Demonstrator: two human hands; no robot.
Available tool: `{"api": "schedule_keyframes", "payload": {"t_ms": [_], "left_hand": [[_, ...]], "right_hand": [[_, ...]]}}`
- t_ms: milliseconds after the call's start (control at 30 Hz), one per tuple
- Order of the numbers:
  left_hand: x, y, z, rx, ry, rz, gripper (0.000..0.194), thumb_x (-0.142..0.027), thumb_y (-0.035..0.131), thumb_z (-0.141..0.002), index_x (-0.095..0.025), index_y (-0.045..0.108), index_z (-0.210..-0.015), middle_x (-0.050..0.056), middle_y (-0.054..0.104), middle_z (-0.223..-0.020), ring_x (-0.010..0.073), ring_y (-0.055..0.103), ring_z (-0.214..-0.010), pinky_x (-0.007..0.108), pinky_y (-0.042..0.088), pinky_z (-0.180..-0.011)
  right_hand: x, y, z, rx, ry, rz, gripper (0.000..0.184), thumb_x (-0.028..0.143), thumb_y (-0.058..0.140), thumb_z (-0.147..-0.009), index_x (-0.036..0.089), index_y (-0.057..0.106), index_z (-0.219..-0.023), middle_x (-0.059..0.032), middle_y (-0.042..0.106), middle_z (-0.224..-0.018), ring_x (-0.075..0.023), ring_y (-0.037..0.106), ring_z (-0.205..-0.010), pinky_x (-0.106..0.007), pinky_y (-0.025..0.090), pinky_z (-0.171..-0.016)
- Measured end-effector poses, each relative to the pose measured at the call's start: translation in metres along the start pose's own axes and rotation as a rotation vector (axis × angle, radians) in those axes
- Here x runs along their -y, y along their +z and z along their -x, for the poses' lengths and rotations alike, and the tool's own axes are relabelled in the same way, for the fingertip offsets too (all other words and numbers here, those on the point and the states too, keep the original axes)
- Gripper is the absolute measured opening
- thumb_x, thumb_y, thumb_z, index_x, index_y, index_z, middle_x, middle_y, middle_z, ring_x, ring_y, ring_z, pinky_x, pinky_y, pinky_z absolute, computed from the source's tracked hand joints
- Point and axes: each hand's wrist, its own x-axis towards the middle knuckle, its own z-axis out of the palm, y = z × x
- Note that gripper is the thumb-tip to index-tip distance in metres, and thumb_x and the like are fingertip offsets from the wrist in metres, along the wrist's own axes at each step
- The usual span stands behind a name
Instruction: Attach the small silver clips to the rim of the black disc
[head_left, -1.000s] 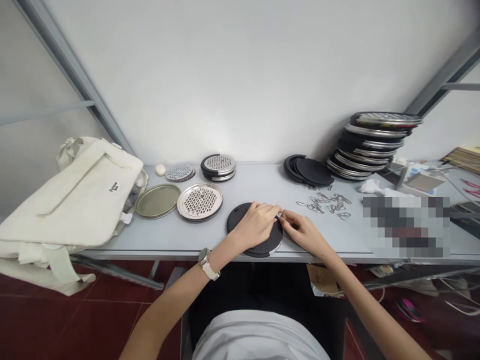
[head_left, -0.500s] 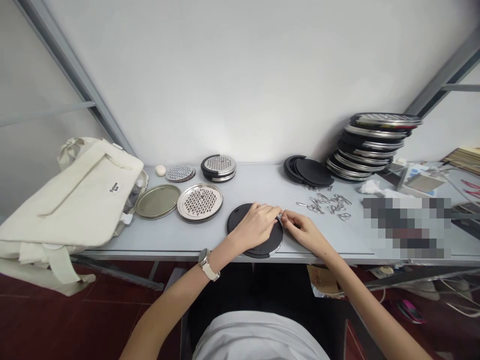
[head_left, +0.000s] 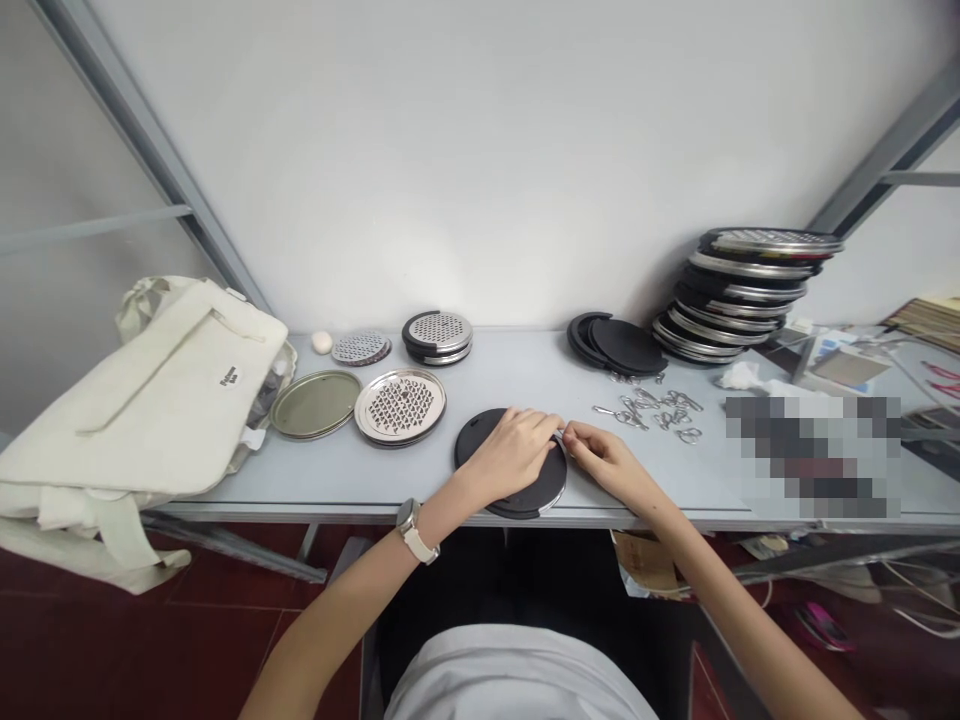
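Note:
A black round disc with a shiny metal rim lies near the table's front edge. My left hand reaches across its top, fingers curled over the upper right side and gripping there. Close by, my right hand is closed in a pinch on a small metal piece at the disc's edge; the fingertips hide most of it. Several small metal clips lie loose beyond the right hand. To the left of the disc rests a metal grater plate with rows of punched holes.
A greenish round plate and a cream bag lie at the left. Grater discs sit near the wall. Black discs lie beside a tall leaning stack of rimmed discs at the right. White tissue lies near it.
Both hands stay at the disc's upper right edge with barely any shift. A little more of the small metal piece shows between the fingertips.

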Motion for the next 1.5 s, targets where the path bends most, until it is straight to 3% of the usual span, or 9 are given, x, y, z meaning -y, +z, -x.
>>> {"api": "schedule_keyframes", "payload": {"t_ms": [600, 933, 1267, 1500], "left_hand": [[0.0, 0.0005, 0.0006, 0.001, -0.011, 0.013, 0.018, -0.012, 0.041, -0.094, -0.017, 0.049, -0.109, 0.006, 0.061, -0.105, 0.021, 0.056, -0.101, 0.037, 0.038, -0.093], [-0.0013, -0.0015, -0.0004, 0.011, 0.002, 0.009, 0.018, -0.01, 0.039, -0.094, -0.017, 0.049, -0.108, 0.006, 0.059, -0.106, 0.0185, 0.055, -0.102, 0.032, 0.039, -0.092], [-0.0008, -0.0006, 0.0002, -0.001, -0.023, -0.058, 0.013, -0.014, 0.042, -0.094, -0.016, 0.05, -0.104, 0.007, 0.056, -0.104, 0.0197, 0.053, -0.099, 0.033, 0.039, -0.093], [-0.0011, -0.0002, -0.0004, 0.012, -0.026, -0.03, 0.014, -0.013, 0.039, -0.095, -0.016, 0.049, -0.105, 0.006, 0.061, -0.1, 0.0196, 0.057, -0.098, 0.035, 0.038, -0.091]], "right_hand": [[0.0036, 0.0007, -0.0009, -0.008, -0.004, -0.005, 0.039, 0.05, 0.038, -0.094, 0.02, 0.041, -0.07, 0.0035, 0.034, -0.063, -0.012, 0.033, -0.059, -0.025, 0.03, -0.055], [0.0025, -0.0001, 0.0003, -0.013, -0.001, -0.011, 0.039, 0.048, 0.037, -0.096, 0.02, 0.037, -0.069, 0.0041, 0.031, -0.063, -0.0114, 0.032, -0.058, -0.025, 0.029, -0.054], [0.0034, 0.0065, 0.0013, -0.048, -0.068, 0.199, 0.028, 0.041, 0.036, -0.097, 0.022, 0.042, -0.077, 0.0044, 0.043, -0.062, -0.0134, 0.041, -0.057, -0.026, 0.033, -0.057], [0.0025, 0.0039, 0.0008, -0.054, -0.05, 0.186, 0.032, 0.041, 0.036, -0.096, 0.022, 0.039, -0.071, 0.0046, 0.039, -0.06, -0.0128, 0.037, -0.056, -0.026, 0.031, -0.055]]}}
